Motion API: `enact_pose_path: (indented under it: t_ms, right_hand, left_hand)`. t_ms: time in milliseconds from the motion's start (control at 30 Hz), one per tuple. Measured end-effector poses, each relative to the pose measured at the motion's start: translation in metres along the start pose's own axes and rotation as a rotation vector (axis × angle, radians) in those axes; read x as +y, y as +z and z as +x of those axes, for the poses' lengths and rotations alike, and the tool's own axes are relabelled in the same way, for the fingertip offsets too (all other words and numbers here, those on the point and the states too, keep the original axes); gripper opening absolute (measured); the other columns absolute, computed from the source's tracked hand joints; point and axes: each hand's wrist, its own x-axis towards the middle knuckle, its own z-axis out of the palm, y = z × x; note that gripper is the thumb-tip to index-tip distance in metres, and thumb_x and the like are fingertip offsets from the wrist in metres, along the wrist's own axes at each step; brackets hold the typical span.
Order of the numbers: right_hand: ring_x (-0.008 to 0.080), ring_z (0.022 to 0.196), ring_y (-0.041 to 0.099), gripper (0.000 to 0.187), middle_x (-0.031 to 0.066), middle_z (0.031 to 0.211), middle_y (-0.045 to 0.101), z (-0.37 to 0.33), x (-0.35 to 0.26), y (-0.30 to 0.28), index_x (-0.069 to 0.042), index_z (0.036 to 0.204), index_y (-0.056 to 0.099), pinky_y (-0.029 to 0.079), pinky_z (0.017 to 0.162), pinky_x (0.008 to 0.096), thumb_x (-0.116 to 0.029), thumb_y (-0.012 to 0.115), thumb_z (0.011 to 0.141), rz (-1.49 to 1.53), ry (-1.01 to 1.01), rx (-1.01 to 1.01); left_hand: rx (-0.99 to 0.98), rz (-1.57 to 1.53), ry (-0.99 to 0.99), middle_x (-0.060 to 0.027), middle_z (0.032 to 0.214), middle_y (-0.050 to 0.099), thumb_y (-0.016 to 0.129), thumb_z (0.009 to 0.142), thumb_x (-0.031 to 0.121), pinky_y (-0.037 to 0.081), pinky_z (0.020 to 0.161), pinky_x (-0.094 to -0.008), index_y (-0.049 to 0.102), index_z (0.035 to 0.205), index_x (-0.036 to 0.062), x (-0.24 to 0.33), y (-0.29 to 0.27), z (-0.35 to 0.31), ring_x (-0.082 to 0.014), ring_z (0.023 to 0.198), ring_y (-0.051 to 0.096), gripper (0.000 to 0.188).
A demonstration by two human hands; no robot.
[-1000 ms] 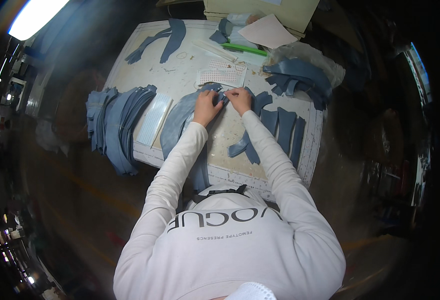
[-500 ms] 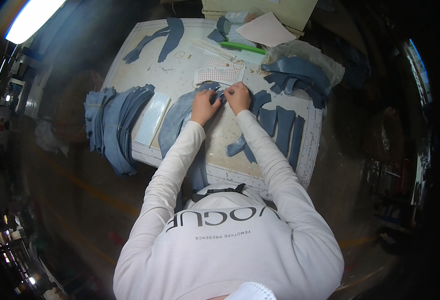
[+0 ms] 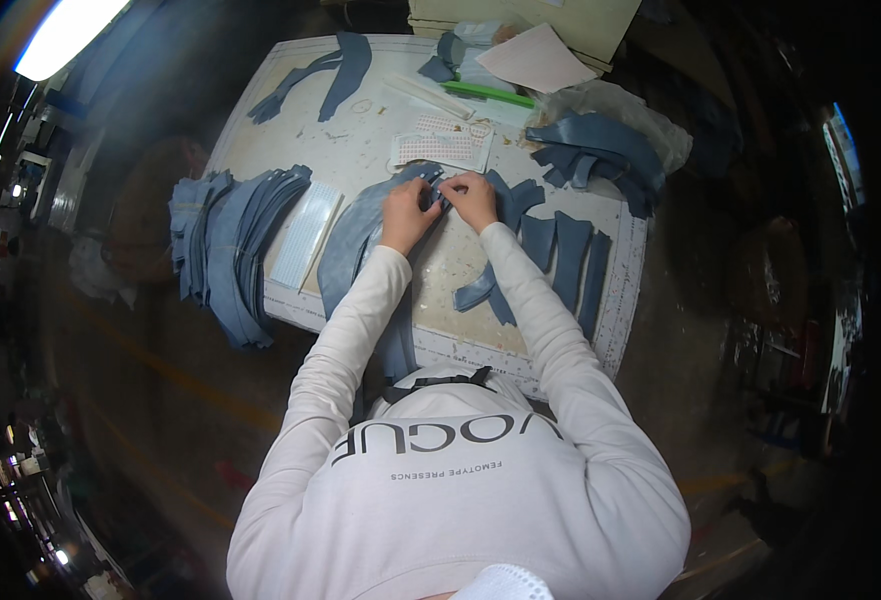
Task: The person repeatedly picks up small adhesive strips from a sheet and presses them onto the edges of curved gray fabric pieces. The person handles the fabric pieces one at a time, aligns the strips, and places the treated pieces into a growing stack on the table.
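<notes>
At the middle of the table, my left hand (image 3: 408, 212) is closed on a blue strip (image 3: 430, 172) of cut material, perhaps leather or cloth. My right hand (image 3: 471, 203) sits close beside it, thumb and fingers pinched at the strip's edge; what exactly lies between these fingertips is too small to make out. Under and left of my left hand spreads a larger curved blue piece (image 3: 345, 240). Just beyond my hands lies a white sheet with rows of small red marks (image 3: 440, 150). More blue cut pieces (image 3: 537, 240) lie right of my right hand.
Bundled blue pieces (image 3: 245, 250) overhang the table's left edge, beside a pale striped sheet (image 3: 306, 235). At the back right are a blue pile (image 3: 600, 145), a clear plastic bag (image 3: 650, 125), a green tool (image 3: 487, 95) and pinkish paper (image 3: 535, 57). Two blue pieces (image 3: 345, 75) lie far left.
My right hand has shifted slightly, its fingers turning toward my left hand at the strip. My left hand has barely moved. The pieces around them lie as before.
</notes>
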Motion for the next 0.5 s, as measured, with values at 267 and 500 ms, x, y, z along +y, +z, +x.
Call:
enact_pose_path:
  t_ms: [267, 500]
  right_hand:
    - [0.0284, 0.085, 0.062, 0.014, 0.0102, 0.086, 0.065, -0.01, -0.002, 0.005, -0.008, 0.075, 0.071, 0.049, 0.079, 0.0376, -0.021, 0.074, 0.071, -0.019, -0.004, 0.03]
    - [0.0266, 0.089, 0.06, 0.01, 0.0077, 0.085, 0.063, -0.019, -0.018, 0.003, -0.009, 0.075, 0.072, 0.049, 0.079, 0.0364, -0.018, 0.074, 0.07, -0.171, -0.126, 0.106]
  left_hand:
    - [-0.004, 0.014, 0.027, -0.0096, 0.076, 0.062, 0.077, 0.066, 0.02, 0.049, 0.064, -0.0356, 0.061, 0.088, 0.006, -0.005, 0.001, 0.0, -0.0251, 0.069, 0.061, 0.031]
    - [-0.029, 0.022, -0.004, -0.0095, 0.075, 0.062, 0.077, 0.066, 0.02, 0.049, 0.064, -0.0351, 0.061, 0.089, 0.006, -0.005, -0.001, 0.0, -0.0249, 0.069, 0.061, 0.032]
